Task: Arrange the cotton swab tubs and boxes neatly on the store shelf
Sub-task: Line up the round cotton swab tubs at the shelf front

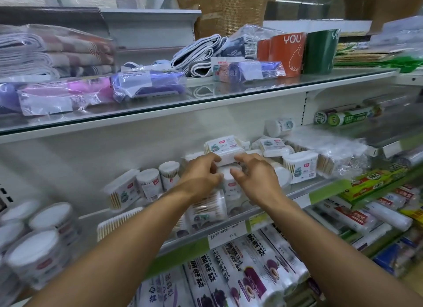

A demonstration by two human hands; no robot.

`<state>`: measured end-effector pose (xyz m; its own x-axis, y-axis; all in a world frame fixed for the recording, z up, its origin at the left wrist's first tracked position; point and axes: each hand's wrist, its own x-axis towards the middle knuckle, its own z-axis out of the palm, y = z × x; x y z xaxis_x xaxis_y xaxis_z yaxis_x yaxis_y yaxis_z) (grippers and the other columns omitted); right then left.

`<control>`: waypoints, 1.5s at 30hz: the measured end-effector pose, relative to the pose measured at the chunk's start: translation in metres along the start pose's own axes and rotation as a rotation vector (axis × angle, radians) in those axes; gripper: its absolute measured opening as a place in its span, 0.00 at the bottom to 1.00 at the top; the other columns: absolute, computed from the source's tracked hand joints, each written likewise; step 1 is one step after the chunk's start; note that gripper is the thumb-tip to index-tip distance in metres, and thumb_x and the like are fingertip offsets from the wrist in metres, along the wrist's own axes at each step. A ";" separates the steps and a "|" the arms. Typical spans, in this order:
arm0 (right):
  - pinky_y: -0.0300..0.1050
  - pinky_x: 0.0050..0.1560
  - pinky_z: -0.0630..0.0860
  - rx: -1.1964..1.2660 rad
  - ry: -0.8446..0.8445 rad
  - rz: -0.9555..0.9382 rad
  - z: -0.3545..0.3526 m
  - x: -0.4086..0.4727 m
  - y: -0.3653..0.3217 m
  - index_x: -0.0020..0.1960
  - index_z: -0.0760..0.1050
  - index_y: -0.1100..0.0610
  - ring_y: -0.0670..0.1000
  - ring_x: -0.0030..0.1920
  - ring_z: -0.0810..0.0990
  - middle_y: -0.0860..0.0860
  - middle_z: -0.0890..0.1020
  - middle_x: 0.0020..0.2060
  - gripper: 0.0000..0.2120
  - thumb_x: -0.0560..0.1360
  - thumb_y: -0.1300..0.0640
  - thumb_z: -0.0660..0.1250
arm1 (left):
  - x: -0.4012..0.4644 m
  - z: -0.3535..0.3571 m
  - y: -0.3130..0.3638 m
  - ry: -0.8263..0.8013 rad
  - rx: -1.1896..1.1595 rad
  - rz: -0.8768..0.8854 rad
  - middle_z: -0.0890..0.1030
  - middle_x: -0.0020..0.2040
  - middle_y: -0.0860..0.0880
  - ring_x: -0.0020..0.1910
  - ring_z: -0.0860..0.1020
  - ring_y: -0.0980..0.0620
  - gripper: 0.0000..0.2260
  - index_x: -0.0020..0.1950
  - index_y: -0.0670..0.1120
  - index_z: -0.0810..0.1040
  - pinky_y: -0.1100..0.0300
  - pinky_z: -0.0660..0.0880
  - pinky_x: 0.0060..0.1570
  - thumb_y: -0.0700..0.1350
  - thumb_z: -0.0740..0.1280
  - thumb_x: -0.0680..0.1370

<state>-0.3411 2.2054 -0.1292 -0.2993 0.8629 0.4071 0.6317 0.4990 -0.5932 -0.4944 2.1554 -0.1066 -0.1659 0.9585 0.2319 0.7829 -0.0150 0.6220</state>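
Cotton swab packs crowd the middle shelf (304,193) in our one head view, and we have both hands in among them. Our left hand (201,174) and right hand (254,175) meet at the centre of the shelf, fingers curled, and together they appear to pinch a round tub (230,176) by its upper rim, though blur keeps us from saying exactly which fingers touch it. Just behind our fingertips a flat rectangular box (223,146) rests on top of other packs. More round tubs (150,181) stand to the left, a square box (301,167) stands upright to the right, and another swab box (207,209) lies near the shelf's front lip under our left wrist. We judge all of these very light, with thin, stiff, clear plastic shells that are smooth and rather slippery, so a hard squeeze could pop a lid or dent a wall. We would take the tubs around the side wall just below the lid, and the boxes across their short sides, lifting rather than sliding, since the stacked ones look ready to topple. Larger tubs (34,258) sit blurred at the far left.
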 end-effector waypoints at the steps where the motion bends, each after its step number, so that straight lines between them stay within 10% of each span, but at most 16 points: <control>1: 0.52 0.63 0.71 -0.038 -0.018 0.009 0.001 0.001 0.003 0.68 0.72 0.49 0.54 0.62 0.74 0.52 0.77 0.62 0.21 0.76 0.47 0.66 | 0.001 0.001 0.000 -0.004 0.004 -0.004 0.78 0.49 0.53 0.47 0.77 0.56 0.18 0.67 0.49 0.72 0.67 0.71 0.43 0.44 0.69 0.77; 11: 0.54 0.62 0.72 -0.077 -0.141 0.069 0.013 0.009 0.007 0.68 0.70 0.42 0.52 0.61 0.75 0.46 0.80 0.59 0.31 0.68 0.35 0.70 | 0.004 0.004 -0.006 -0.059 -0.002 0.087 0.82 0.44 0.53 0.45 0.79 0.54 0.07 0.49 0.49 0.81 0.55 0.78 0.48 0.41 0.72 0.72; 27: 0.32 0.44 0.77 0.707 -0.022 0.079 0.000 0.012 -0.022 0.67 0.73 0.52 0.39 0.48 0.80 0.44 0.82 0.49 0.22 0.75 0.53 0.71 | 0.003 -0.027 -0.004 0.008 -0.482 0.038 0.80 0.60 0.47 0.56 0.80 0.51 0.18 0.72 0.50 0.70 0.55 0.78 0.57 0.42 0.63 0.82; 35: 0.40 0.57 0.77 0.780 -0.042 0.050 0.017 0.017 -0.034 0.70 0.71 0.54 0.45 0.55 0.80 0.50 0.81 0.53 0.23 0.76 0.53 0.69 | -0.002 -0.044 -0.015 0.045 -0.540 0.018 0.80 0.57 0.47 0.52 0.81 0.51 0.16 0.69 0.49 0.73 0.58 0.79 0.50 0.40 0.63 0.81; 41: 0.32 0.41 0.77 0.756 -0.010 0.006 0.031 0.021 -0.051 0.66 0.74 0.56 0.45 0.44 0.78 0.48 0.77 0.42 0.20 0.75 0.53 0.70 | -0.008 -0.064 -0.026 0.064 -0.544 0.004 0.80 0.58 0.48 0.55 0.81 0.50 0.16 0.69 0.50 0.73 0.58 0.80 0.50 0.41 0.63 0.81; 45: 0.48 0.53 0.80 0.759 -0.044 -0.022 0.042 0.023 -0.064 0.66 0.75 0.55 0.50 0.50 0.79 0.47 0.78 0.43 0.21 0.74 0.50 0.71 | -0.015 -0.079 -0.037 0.068 -0.527 -0.007 0.79 0.59 0.49 0.56 0.80 0.51 0.17 0.70 0.50 0.72 0.54 0.80 0.54 0.42 0.63 0.81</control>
<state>-0.4182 2.1969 -0.1111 -0.3440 0.8468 0.4057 -0.0352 0.4202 -0.9068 -0.5682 2.1191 -0.0741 -0.2222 0.9389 0.2629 0.3771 -0.1659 0.9112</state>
